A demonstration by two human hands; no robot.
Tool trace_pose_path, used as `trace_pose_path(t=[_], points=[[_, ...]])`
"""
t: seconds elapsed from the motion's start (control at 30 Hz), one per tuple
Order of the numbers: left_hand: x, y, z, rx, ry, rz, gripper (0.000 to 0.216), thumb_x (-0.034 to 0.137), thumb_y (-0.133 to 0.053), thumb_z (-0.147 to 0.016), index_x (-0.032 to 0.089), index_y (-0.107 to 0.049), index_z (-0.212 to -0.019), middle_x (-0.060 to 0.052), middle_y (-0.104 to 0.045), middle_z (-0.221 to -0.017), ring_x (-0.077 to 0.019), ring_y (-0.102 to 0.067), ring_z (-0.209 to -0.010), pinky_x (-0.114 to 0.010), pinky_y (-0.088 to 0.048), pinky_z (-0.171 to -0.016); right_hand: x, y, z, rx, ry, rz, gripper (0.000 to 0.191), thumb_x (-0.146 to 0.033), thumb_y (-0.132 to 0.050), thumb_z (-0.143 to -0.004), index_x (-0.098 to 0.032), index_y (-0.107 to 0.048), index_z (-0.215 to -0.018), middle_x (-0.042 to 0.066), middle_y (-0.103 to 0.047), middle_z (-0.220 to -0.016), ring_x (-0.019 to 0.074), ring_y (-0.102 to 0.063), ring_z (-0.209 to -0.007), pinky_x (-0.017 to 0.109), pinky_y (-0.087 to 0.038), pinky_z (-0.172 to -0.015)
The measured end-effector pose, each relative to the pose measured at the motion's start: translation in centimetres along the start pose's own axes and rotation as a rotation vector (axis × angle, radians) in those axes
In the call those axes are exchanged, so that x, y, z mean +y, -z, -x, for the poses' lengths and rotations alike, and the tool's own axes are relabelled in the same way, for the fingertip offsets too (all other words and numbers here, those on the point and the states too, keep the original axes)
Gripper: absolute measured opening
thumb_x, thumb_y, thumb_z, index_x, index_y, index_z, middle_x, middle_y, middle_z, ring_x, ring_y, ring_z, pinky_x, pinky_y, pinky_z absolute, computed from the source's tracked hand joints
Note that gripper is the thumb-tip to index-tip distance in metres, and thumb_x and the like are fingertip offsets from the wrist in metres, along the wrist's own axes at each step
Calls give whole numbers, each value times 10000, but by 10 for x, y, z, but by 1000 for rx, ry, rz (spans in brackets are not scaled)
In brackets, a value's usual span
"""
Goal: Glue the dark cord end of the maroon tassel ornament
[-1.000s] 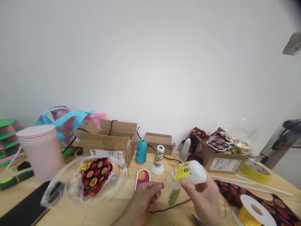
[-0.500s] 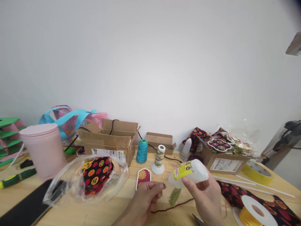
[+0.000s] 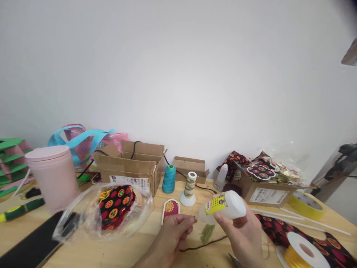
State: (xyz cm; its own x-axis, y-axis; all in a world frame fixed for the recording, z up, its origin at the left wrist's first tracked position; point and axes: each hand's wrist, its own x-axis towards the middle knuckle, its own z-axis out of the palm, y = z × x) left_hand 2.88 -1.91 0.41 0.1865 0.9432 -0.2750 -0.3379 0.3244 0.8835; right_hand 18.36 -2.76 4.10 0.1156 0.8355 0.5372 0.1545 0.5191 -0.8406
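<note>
My right hand (image 3: 242,234) grips a white glue bottle (image 3: 225,205) with a yellow label, tipped on its side with the nozzle pointing left. My left hand (image 3: 174,232) pinches the end of a dark maroon cord (image 3: 205,244) that trails right across the wooden table (image 3: 139,249). The bottle's nozzle sits close to the pinched cord end. A green tassel (image 3: 206,232) lies on the table between the hands. A small fabric-covered tag (image 3: 170,209) with a white edge lies just above my left hand.
A plastic bag with patterned fabric (image 3: 111,210), a pink tub (image 3: 52,175), cardboard boxes (image 3: 134,169), a teal thread cone (image 3: 169,179) and a white spool (image 3: 189,188) stand behind. A yellow cord reel (image 3: 299,251) and patterned fabric strip (image 3: 281,227) lie right. Scissors tip (image 3: 234,260) shows below.
The view has shifted slightly. Both hands keep nearly the same pose, the bottle staying tipped toward the pinched cord end.
</note>
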Motion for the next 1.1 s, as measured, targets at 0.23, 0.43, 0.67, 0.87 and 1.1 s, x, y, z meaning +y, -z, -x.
trace_pose_path(t=[0.23, 0.43, 0.67, 0.87, 1.1], points=[[2, 0, 0, 22, -61, -110, 233, 336, -655, -580, 125, -566, -540, 99, -364, -371, -22, -174, -327, -215, -47, -363, 0, -1, -2, -67, 70, 62, 221, -237, -651, -670, -192, -551, -862, 59, -630, -877, 215, -598, -760, 282, -503, -631], [3, -2, 2, 39, -94, -143, 188, 296, -638, -582, 116, -635, -637, 116, -325, -362, -32, -177, -348, -208, -75, -376, -1, 1, -1, -58, 105, 87, 241, -230, -652, -671, -205, -553, -890, 33, -630, -838, 192, -594, -725, 264, -499, -620], [4, -3, 2, 69, -156, -184, 172, 269, -671, -542, 100, -663, -577, 44, -511, -448, -56, -359, -444, -192, -223, -451, 3, 0, 0, -17, 135, 137, 277, -245, -671, -648, -214, -558, -900, 25, -625, -842, 193, -584, -745, 273, -492, -644], [5, -3, 2, 123, -91, -198, 203, 309, -643, -571, 113, -646, -622, 111, -360, -331, -29, -184, -316, -214, -95, -380, 4, 4, -1, 60, 41, 64, 343, -274, -667, -649, -184, -553, -960, 55, -642, -842, 223, -603, -749, 309, -501, -648], [6, -4, 4, 107, -66, -194, 266, 358, -650, -564, 108, -642, -652, 107, -360, -355, -25, -179, -314, -218, -64, -372, 0, 1, 0, -36, 115, 83, 283, -243, -664, -652, -226, -563, -916, 23, -640, -848, 207, -598, -767, 286, -500, -655]])
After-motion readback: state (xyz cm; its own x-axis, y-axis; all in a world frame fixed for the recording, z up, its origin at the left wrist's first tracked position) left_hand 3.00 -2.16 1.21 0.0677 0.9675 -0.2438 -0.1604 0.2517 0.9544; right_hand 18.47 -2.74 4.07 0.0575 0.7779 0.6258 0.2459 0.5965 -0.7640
